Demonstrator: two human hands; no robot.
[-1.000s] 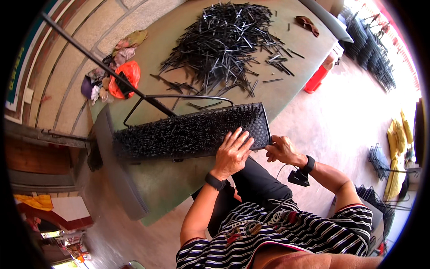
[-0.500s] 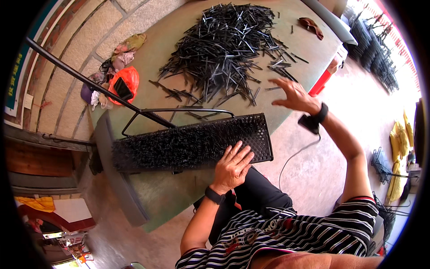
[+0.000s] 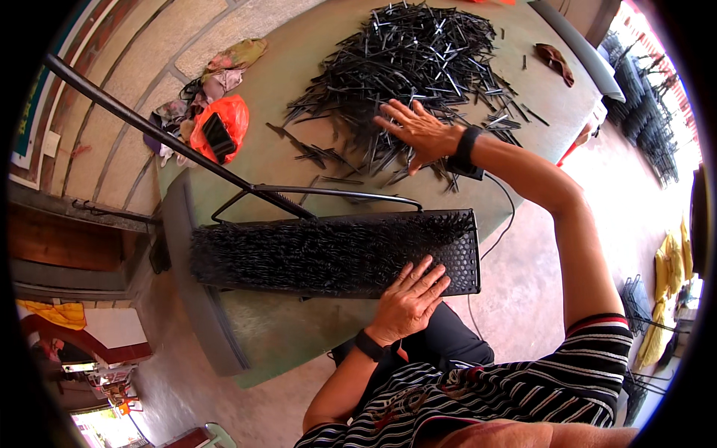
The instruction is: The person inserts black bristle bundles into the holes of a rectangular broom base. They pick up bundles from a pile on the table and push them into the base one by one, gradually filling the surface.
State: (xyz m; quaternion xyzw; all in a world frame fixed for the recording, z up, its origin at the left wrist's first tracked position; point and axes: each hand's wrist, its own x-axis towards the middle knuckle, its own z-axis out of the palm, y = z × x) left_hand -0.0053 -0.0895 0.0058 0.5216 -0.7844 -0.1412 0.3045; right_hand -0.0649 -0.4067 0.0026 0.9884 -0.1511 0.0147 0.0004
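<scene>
A long black perforated panel [image 3: 459, 254], broom-like and thick with black bristle tufts, lies across the near part of the green table [image 3: 284, 328]. Its right end shows bare holes. A bracket joins it to a long black pole [image 3: 142, 123] that runs off to the upper left. My left hand [image 3: 407, 305] rests on the panel's near edge toward the right, fingers stretched out. My right hand [image 3: 422, 134] is spread over the near right side of a heap of thin black strips [image 3: 418, 56], with nothing visible in it. Whether it touches the strips I cannot tell.
At the left table edge lie an orange plastic bag [image 3: 235, 123] with a black phone [image 3: 217, 137] on it and some crumpled cloths [image 3: 224, 78]. A brown piece [image 3: 554, 63] lies far right. A cable [image 3: 514, 213] hangs from a device by my right wrist.
My right hand has swung left from the table's right side to the strip heap. My left hand stays on the panel; the whole view has shifted slightly.
</scene>
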